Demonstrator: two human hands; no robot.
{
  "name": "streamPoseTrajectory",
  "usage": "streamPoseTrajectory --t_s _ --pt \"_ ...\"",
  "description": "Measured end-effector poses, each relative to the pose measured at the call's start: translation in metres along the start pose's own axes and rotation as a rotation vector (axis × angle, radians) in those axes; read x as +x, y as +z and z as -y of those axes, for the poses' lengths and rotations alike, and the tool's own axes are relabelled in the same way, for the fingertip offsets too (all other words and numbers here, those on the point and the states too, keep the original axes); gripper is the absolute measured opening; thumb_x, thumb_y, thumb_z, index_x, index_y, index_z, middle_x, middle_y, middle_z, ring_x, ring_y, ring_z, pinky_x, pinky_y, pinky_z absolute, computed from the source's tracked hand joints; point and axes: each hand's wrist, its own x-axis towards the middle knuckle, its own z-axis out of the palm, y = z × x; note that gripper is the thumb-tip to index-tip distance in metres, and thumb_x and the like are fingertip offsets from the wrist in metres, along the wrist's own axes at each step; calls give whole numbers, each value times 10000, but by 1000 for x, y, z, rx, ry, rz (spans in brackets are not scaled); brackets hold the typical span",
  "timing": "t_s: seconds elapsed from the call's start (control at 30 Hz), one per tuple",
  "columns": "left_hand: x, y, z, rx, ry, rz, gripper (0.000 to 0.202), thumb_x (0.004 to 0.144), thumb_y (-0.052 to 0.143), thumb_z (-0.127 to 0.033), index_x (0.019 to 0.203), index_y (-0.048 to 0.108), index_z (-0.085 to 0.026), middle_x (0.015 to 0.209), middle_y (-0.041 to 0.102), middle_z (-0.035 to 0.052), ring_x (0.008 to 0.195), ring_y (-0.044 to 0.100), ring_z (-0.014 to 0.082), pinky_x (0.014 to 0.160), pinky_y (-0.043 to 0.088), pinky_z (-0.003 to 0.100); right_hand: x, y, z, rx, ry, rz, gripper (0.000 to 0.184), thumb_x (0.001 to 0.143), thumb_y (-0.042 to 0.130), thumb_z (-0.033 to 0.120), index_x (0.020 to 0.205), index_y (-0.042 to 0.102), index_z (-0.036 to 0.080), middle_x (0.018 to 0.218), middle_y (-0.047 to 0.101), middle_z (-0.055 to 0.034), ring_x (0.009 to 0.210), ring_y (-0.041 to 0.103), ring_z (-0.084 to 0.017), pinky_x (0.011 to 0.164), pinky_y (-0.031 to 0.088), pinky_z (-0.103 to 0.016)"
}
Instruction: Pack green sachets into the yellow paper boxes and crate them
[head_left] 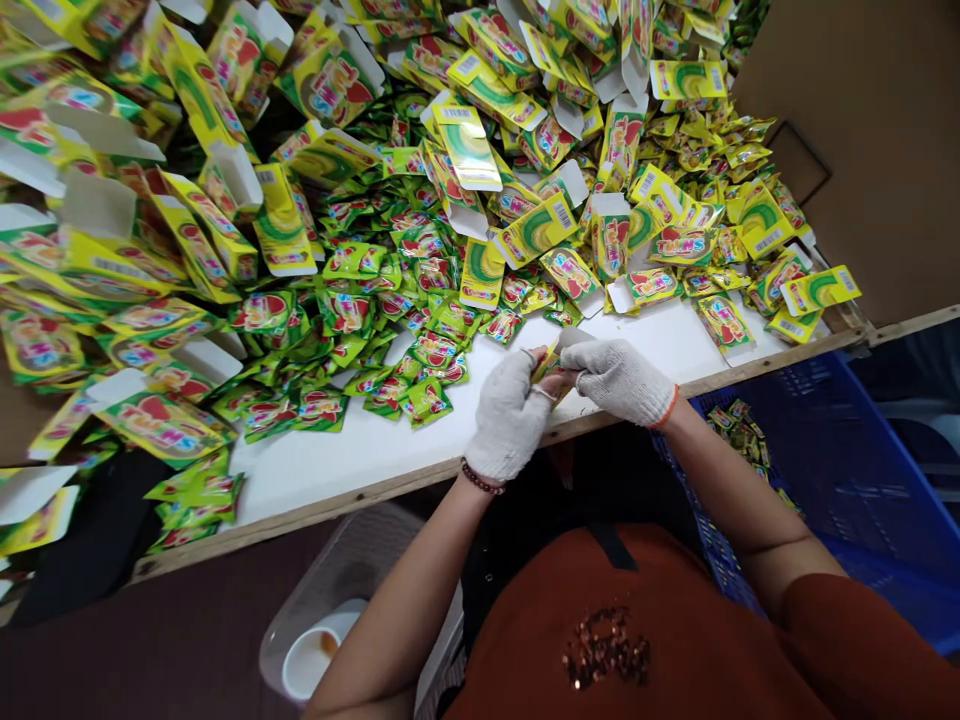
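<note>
Both my hands wear white knit gloves and meet over the near edge of the white table (337, 455). My left hand (512, 415) and my right hand (619, 380) are closed together on a small yellow carton (549, 362), which is mostly hidden between the fingers. Just beyond them lies a big heap of green and red sachets (360, 300). Yellow folding cartons (469, 150) with open white flaps are piled behind and around the sachets.
A blue plastic crate (840, 470) with some sachets in it stands at the right, below the table edge. A clear tub with a white cup (311, 660) sits on the floor at the left. A brown cardboard wall (862, 120) closes the far right.
</note>
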Motion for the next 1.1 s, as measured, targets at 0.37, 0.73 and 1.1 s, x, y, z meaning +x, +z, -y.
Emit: streamPoseTrajectory --t_s 0.37,0.73,1.1 --pt "-14 -1 11 -506 -218 25 499 827 673 -356 1259 504 -171 1103 704 111 968 701 216 824 580 346 -12 33 -30 265 65 -388 270 834 621 332 1046 627 165 941 694 -67 803 641 -174 759 533 -320" --pt "-1 -6 15 -427 -198 -152 380 799 679 -342 1122 575 -168 918 694 44 824 682 168 746 566 295 7 42 -25 314 -18 -323 347 884 568 360 1173 583 169 779 596 -4 713 566 -137 698 490 -265" --pt "0 -18 0 -266 -140 -110 225 858 636 -384 851 720 -175 772 722 21 718 641 161 672 535 267 6 33 -9 199 -53 -297 255 878 566 400 873 659 162 787 654 -19 725 577 -144 704 469 -263"
